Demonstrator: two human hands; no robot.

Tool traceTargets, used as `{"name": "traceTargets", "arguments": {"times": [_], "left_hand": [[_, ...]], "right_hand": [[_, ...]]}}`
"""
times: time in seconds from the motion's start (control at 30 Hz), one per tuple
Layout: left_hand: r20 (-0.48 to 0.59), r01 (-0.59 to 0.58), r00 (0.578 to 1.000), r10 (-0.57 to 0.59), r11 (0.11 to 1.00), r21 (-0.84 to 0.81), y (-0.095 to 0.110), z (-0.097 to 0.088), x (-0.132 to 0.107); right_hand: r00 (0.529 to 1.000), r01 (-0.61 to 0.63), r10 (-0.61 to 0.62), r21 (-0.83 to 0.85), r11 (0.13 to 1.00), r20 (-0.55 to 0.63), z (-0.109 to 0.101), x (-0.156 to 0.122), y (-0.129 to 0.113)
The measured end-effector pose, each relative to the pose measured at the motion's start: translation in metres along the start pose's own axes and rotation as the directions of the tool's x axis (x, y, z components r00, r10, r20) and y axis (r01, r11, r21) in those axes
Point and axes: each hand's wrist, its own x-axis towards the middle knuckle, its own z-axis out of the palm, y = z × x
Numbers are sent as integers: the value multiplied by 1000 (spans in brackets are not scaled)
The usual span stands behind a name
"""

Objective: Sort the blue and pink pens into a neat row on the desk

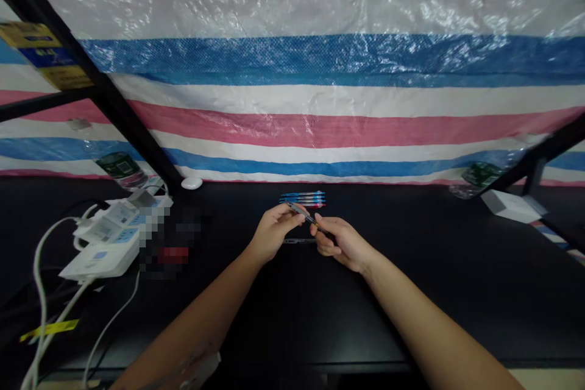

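Note:
Both of my hands meet over the middle of the black table, holding one dark pen between them. The pen slants, its grey clip end up at the left. My left hand pinches that clip end between thumb and fingers. On the other end, my right hand has its thumb and fingers closed. Beneath the hands lies another dark pen, partly hidden by them. Just beyond, several blue pens lie side by side, with a red tip showing at the right.
A white power strip with plugs and cables lies at the left. Clear bottles with green labels stand at the left and right. A white box sits at the right, a white oval object at the back. A striped sheet hangs behind.

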Motion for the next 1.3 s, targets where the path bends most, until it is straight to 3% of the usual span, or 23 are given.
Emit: {"name": "traceTargets", "arguments": {"times": [0.1,0.23,0.4,0.6,0.83,1.1,1.3], "left_hand": [[-75,-8,997,1,995,-97,3,0,1],[-174,-46,985,9,977,-210,7,-2,2],[-156,-12,987,-29,967,-253,8,1,1],[-140,1,989,-38,966,-259,10,6,-1],[-139,-10,990,-23,972,-235,9,5,-1],[-139,6,990,-41,971,-240,10,6,0],[-132,14,990,-47,970,-242,8,5,0]], "right_hand": [[993,87,-83,49,995,-83,0,0,-5],[990,139,-134,333,932,-37,-3,-1,-16],[986,159,-161,505,848,-40,-7,-2,-18],[981,195,-177,463,865,-83,-7,0,-12],[951,296,-262,243,924,-163,-4,0,-13],[950,308,-276,313,898,-146,-2,-1,-15],[932,353,-322,222,909,-165,-2,0,-11]]}}
